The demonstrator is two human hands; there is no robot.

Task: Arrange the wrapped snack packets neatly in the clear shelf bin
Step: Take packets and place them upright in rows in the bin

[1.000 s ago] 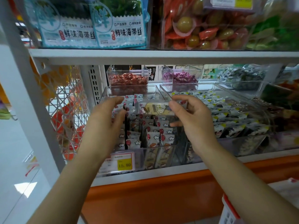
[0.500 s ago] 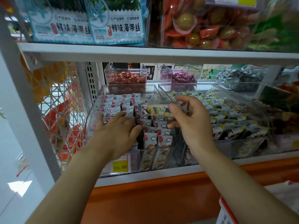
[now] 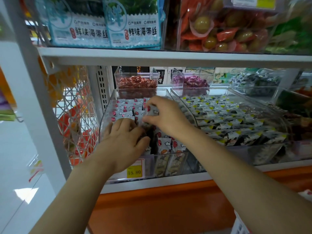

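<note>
A clear shelf bin (image 3: pixel 108 114) on the lower shelf holds rows of white wrapped snack packets (image 3: pixel 125 108) with red marks. My left hand (image 3: pixel 124 141) lies inside the bin on the left rows, fingers bent over the packets; I cannot see whether it grips any. My right hand (image 3: pixel 166 115) is over the middle of the bin and pinches one white packet (image 3: pixel 152 111) between thumb and fingers, just above the rows. More packets (image 3: pixel 166 146) stand upright at the bin's front.
A second clear bin (image 3: pixel 236 115) of black-and-white packets sits directly right. Small bins of red sweets (image 3: pixel 136 82) and purple sweets (image 3: pixel 192 81) stand behind. The upper shelf board (image 3: pixel 168 58) hangs overhead. A wire basket (image 3: pixel 74 115) is at the left, and a yellow price tag (image 3: pixel 134 172) fronts the bin.
My right hand moved left and down into the bin, carrying its packet. My left hand slid a little deeper over the left rows.
</note>
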